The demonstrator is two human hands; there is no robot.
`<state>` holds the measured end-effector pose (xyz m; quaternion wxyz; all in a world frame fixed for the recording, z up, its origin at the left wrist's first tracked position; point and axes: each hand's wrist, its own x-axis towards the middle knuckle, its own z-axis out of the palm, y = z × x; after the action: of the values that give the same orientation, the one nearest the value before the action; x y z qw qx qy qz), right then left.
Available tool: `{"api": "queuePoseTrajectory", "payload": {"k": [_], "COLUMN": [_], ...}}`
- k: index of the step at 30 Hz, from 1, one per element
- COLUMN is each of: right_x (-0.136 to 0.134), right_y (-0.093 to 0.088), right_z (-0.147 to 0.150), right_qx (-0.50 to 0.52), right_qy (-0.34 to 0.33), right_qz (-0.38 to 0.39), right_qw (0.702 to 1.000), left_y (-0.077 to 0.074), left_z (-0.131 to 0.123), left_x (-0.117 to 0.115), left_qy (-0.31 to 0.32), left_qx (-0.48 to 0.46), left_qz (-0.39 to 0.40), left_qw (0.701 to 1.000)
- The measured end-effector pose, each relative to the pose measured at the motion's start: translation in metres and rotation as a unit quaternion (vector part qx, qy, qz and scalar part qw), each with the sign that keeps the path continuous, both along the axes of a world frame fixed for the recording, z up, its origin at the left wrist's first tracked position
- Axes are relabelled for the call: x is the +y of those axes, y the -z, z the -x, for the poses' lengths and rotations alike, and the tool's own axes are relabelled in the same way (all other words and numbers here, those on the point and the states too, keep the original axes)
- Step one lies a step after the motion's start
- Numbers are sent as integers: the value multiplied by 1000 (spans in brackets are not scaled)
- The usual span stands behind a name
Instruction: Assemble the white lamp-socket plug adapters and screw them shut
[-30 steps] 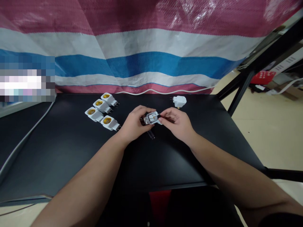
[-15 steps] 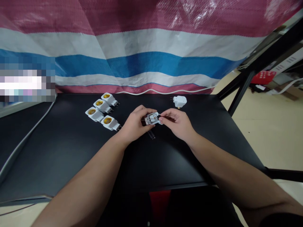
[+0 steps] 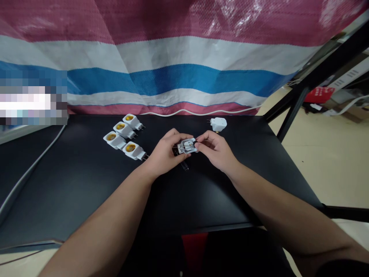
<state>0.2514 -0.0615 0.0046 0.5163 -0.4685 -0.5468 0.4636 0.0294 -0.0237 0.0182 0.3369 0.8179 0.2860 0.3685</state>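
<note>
Between thumb and fingers, my left hand [image 3: 168, 152] grips an opened white plug-in lamp socket [image 3: 187, 145], its inner metal parts facing up. At the socket's right end, my right hand [image 3: 215, 150] pinches a small dark part [image 3: 196, 144] that its fingertips mostly cover. A thin, clear or metallic pronged piece [image 3: 184, 166] lies on the table just below my left fingers. Left of that hand lie several white lamp sockets [image 3: 134, 150] with brass-coloured threads and two-pin plugs. Another white socket [image 3: 218, 124] lies on its side beyond my right hand, pins pointing left.
A black table [image 3: 95, 200] carries everything. Behind it hangs a red, white and blue striped sheet [image 3: 184, 77], with a white cable [image 3: 184, 111] along its foot. A grey cable [image 3: 34, 161] runs down the left side. Black metal bars [image 3: 294, 102] stand at right.
The held socket has tilted slightly, showing more of its inside. My right fingers have shifted a little at its right end. The other sockets stay put.
</note>
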Motion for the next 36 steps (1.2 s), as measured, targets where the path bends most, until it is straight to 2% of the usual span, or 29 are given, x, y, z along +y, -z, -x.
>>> {"api": "queuePoseTrajectory", "payload": {"k": [7, 15, 20, 26, 31, 36], "right_x": [1, 0, 3, 7, 5, 2], "right_y": [3, 2, 1, 2, 3, 1], "right_z": [-1, -1, -3, -8, -5, -4], "right_qx": [13, 15, 17, 25, 25, 30], "right_qy": [-36, -33, 12, 33, 38, 40], "right_qz": [-3, -59, -77, -66, -63, -65], "right_qw": [999, 998, 997, 997, 997, 997], "left_y": [-2, 5, 8, 4, 3, 3], "left_z": [-1, -2, -3, -5, -4, -3], "left_x": [-2, 0, 2, 4, 4, 5], "left_qy": [21, 27, 29, 22, 26, 39], "left_qx": [-12, -80, -167, -223, -225, -214], "left_qz": [5, 88, 248, 358, 400, 406], "left_qw": [1000, 993, 954, 907, 888, 888]}}
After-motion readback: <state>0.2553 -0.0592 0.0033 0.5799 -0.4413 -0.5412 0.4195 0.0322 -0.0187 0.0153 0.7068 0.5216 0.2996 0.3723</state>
